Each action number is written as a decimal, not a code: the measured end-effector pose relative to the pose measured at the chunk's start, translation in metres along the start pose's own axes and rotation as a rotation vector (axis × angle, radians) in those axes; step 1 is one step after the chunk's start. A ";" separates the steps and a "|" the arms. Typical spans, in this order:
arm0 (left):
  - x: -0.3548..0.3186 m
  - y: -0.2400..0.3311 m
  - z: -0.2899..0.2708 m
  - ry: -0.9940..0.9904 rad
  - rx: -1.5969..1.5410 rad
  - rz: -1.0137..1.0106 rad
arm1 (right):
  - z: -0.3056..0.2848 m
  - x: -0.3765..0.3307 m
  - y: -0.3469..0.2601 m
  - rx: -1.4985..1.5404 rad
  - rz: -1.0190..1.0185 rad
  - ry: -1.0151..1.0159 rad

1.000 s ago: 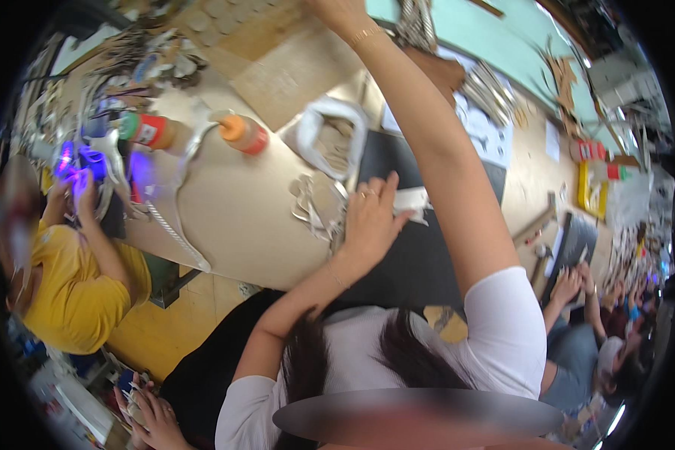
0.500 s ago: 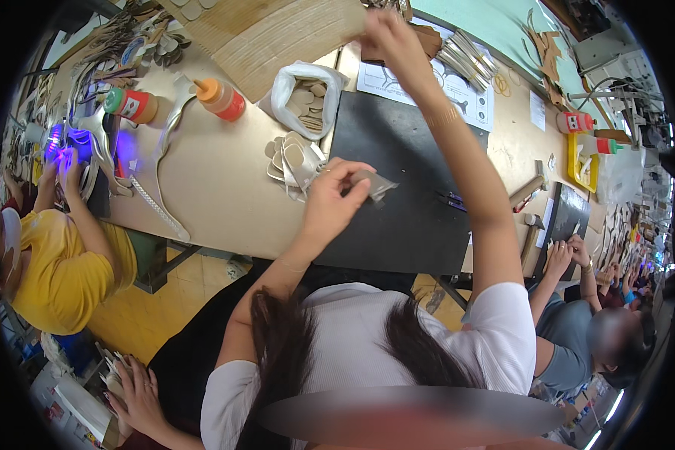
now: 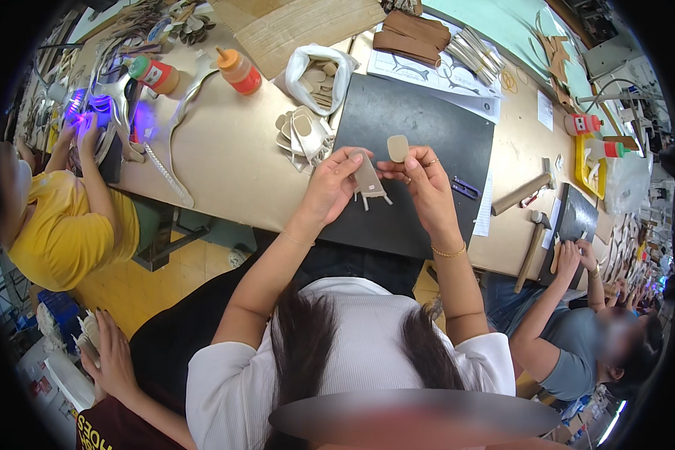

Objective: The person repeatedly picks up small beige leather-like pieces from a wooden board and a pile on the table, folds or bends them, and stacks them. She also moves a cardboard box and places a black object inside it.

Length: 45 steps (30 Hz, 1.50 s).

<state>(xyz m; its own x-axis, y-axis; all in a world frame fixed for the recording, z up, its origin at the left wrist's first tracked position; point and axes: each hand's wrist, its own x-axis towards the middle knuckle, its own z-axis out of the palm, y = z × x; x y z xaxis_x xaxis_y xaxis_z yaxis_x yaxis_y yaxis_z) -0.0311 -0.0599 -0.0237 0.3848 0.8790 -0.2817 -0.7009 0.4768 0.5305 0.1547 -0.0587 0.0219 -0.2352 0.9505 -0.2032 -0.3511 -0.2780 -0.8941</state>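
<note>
My left hand [image 3: 330, 186] pinches a taupe leather piece [image 3: 367, 178] with narrow strap ends hanging from its lower edge. Beside it, my right hand [image 3: 430, 191] grips a small beige rounded pad [image 3: 398, 148] upright between thumb and fingers. The two pieces are close but apart, above a black mat [image 3: 420, 112]. Left of the mat lies a pile of similar strapped leather pieces [image 3: 304, 133]. Behind that pile stands an open white bag [image 3: 344, 73] with many rounded pads in it. A small purple-handled tool [image 3: 465, 187] rests on the mat, right of my right hand.
An orange-capped bottle [image 3: 238, 73] and a green-capped bottle [image 3: 156, 74] stand at the left, near cardboard [image 3: 300, 26]. Brown leather strips [image 3: 410, 37] lie on printed sheets behind the mat. Hammers [image 3: 520, 193] lie rightward. Co-workers [image 3: 71, 232] sit on both sides.
My right hand has come back from the cardboard at the far edge and now holds a rounded pad beside my left hand. The strapped leather piece in my left hand has turned, its straps hanging down.
</note>
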 end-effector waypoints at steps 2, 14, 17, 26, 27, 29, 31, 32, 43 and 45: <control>-0.006 -0.002 0.000 -0.008 0.022 -0.005 | 0.001 -0.002 0.001 0.084 0.021 0.033; -0.049 0.036 0.052 0.109 0.390 0.194 | 0.033 -0.023 -0.017 -0.395 -0.180 -0.017; -0.056 0.043 0.061 0.095 0.392 0.183 | 0.039 -0.023 -0.023 -0.418 -0.217 0.023; -0.066 0.048 0.072 0.069 0.362 0.189 | 0.048 -0.026 -0.033 -0.571 -0.393 0.078; -0.066 0.048 0.072 0.068 0.384 0.196 | 0.048 -0.027 -0.033 -0.587 -0.403 0.082; -0.067 0.049 0.074 0.058 0.403 0.217 | 0.049 -0.027 -0.034 -0.599 -0.419 0.088; -0.067 0.049 0.075 0.056 0.392 0.231 | 0.050 -0.027 -0.035 -0.609 -0.431 0.093; -0.067 0.049 0.076 0.059 0.384 0.236 | 0.050 -0.027 -0.036 -0.614 -0.434 0.095; -0.064 0.041 0.072 0.184 0.446 0.308 | 0.054 -0.026 -0.036 -0.648 -0.510 0.101; -0.063 0.041 0.072 0.210 0.475 0.304 | 0.053 -0.025 -0.034 -0.647 -0.527 0.087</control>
<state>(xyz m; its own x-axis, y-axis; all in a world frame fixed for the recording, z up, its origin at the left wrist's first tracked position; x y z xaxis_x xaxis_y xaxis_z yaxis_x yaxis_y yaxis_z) -0.0409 -0.0969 0.0730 0.0479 0.9811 -0.1873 -0.3977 0.1908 0.8975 0.1247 -0.0807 0.0786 -0.1063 0.9484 0.2988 0.2000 0.3147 -0.9279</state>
